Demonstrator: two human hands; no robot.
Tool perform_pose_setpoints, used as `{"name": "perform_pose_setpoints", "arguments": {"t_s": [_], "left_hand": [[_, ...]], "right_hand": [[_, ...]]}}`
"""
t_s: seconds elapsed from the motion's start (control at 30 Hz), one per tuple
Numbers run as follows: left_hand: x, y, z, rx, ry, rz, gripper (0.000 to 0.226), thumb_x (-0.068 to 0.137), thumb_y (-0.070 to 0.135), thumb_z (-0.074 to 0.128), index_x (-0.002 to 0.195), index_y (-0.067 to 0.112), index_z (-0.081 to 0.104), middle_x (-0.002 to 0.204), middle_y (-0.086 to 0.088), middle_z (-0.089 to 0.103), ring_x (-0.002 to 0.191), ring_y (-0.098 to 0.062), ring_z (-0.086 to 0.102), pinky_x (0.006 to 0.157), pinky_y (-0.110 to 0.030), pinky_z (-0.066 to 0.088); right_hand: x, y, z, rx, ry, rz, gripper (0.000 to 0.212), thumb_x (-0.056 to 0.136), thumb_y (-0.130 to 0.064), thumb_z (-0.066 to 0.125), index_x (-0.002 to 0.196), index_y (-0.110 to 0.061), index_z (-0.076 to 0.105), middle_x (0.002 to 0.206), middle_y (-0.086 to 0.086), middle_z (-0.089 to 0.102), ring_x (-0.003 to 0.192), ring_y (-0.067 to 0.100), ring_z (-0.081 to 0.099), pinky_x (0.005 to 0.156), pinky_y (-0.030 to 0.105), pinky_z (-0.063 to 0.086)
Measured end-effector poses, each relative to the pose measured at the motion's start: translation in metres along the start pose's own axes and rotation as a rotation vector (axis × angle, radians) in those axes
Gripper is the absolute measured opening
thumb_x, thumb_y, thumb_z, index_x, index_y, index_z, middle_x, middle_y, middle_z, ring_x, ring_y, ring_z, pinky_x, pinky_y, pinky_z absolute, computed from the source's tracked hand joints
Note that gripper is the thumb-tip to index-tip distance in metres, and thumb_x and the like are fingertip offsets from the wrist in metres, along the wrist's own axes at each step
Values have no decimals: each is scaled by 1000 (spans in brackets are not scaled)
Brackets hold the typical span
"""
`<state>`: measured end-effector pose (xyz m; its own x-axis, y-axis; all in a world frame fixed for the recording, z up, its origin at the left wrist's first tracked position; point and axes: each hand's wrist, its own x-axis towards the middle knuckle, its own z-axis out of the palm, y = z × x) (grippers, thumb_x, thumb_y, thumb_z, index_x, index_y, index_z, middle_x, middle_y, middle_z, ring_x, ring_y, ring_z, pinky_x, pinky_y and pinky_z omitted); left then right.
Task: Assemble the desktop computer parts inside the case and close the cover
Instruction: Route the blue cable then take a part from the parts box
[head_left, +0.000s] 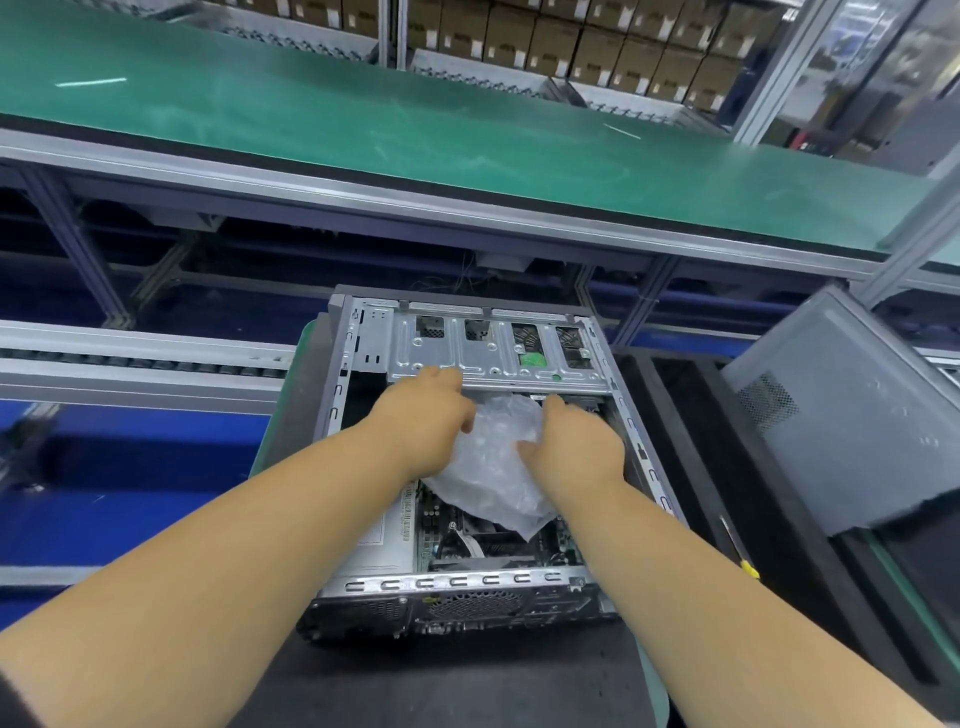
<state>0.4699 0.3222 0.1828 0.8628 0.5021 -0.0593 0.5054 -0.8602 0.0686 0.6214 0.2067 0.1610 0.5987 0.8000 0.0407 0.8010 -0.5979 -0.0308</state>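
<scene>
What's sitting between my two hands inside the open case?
A crumpled clear plastic bag, between left hand and right hand, shown in the head view.

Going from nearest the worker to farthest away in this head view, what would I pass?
Case's rear panel → motherboard → plastic bag → metal drive bracket → green conveyor belt → stacked cardboard boxes.

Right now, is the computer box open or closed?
Open: the grey metal computer case has no cover, so the green circuit board inside shows.
</scene>
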Motion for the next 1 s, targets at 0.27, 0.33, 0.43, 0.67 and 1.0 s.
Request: {"name": "perform_pose_setpoints", "arguments": {"t_s": [0.27, 0.33, 0.43, 0.67, 1.0], "left_hand": [[-3, 4, 4, -28, -29, -2, 42, 84, 57, 57, 114, 29, 61, 118, 4, 45, 112, -19, 46, 80, -38, 50], [-2, 6, 3, 8, -74, -21, 47, 81, 61, 59, 115, 29, 58, 118, 4, 46, 108, -20, 50, 79, -38, 50], [-1, 12, 4, 57, -129, -49, 57, 80, 60, 62, 123, 25, 49, 121, -1, 48, 107, -24, 55, 79, -38, 49], [13, 22, 14, 147, -419, -212, 102, 83, 68, 55, 154, 13, 7, 157, -9, 23, 133, -31, 44, 95, -45, 47], [21, 26, 14, 227, -512, -297, 108, 82, 78, 42, 155, 13, -4, 159, -5, 24, 139, -30, 37, 103, -45, 39]], "right_hand": [[-12, 3, -15, 65, 132, -578, 55, 82, -54, 69, 123, -18, 65, 126, 1, 54, 119, 27, 43, 103, 41, 30], [-11, 6, -14, 36, -63, -577, 70, 87, -63, 59, 142, -20, 51, 143, -1, 47, 131, 24, 35, 111, 38, 23], [-11, 7, -9, -11, -325, -489, 86, 93, -65, 47, 158, -16, 20, 162, 4, 24, 147, 24, 21, 119, 35, 14], [-6, -1, -2, -109, -547, -430, 101, 92, -62, 53, 159, -16, -7, 167, 2, -5, 153, 21, 3, 124, 34, 7], [-5, 3, 5, -86, -485, -423, 103, 90, -63, 56, 159, -20, -5, 167, 0, 0, 153, 18, 7, 122, 33, 1]]}}
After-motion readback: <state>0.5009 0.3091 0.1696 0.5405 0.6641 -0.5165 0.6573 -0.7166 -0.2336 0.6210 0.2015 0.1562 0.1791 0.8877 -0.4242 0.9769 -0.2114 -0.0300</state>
